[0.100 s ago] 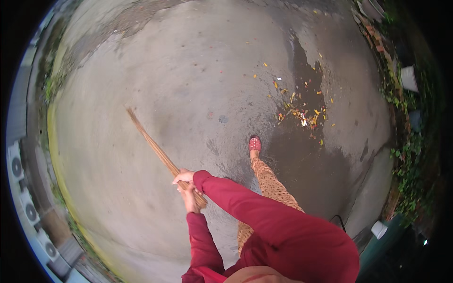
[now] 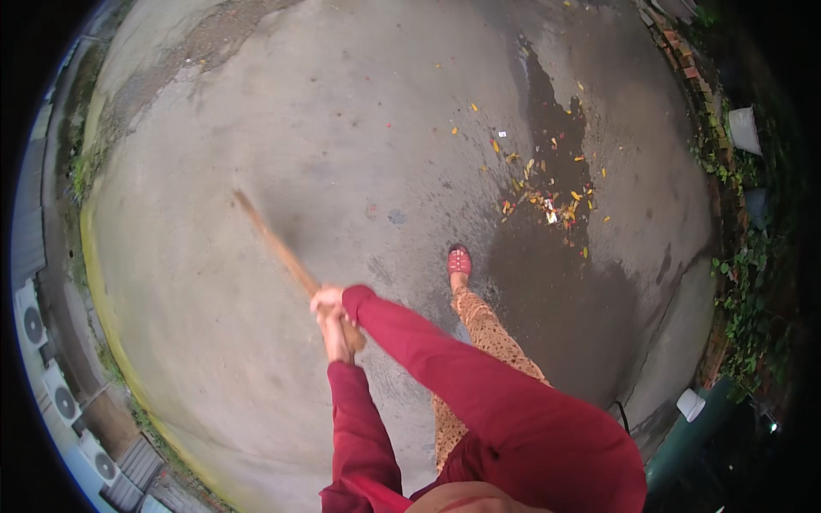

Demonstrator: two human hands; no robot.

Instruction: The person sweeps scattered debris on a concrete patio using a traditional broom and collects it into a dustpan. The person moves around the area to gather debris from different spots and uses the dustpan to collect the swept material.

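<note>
Both my hands are closed around a stick broom, a bundle of thin tan twigs blurred by motion. My right hand grips it farther up, reaching across from the right in a dark red sleeve. Just below, my left hand wraps round the bundle near its thick butt end. The broom slants away to the far left, over grey concrete; whether its tip touches the ground I cannot tell. To the right of the hands, my foot in a red sandal stands on the concrete.
Yellow leaves and a white scrap lie scattered on the wet dark patch at right. Along the right edge run bricks, plants and a white pot. Several outdoor fan units line the left edge.
Both hands have shifted slightly farther away and to the left, the broom's butt end moving with them. The broom looks more blurred now.
</note>
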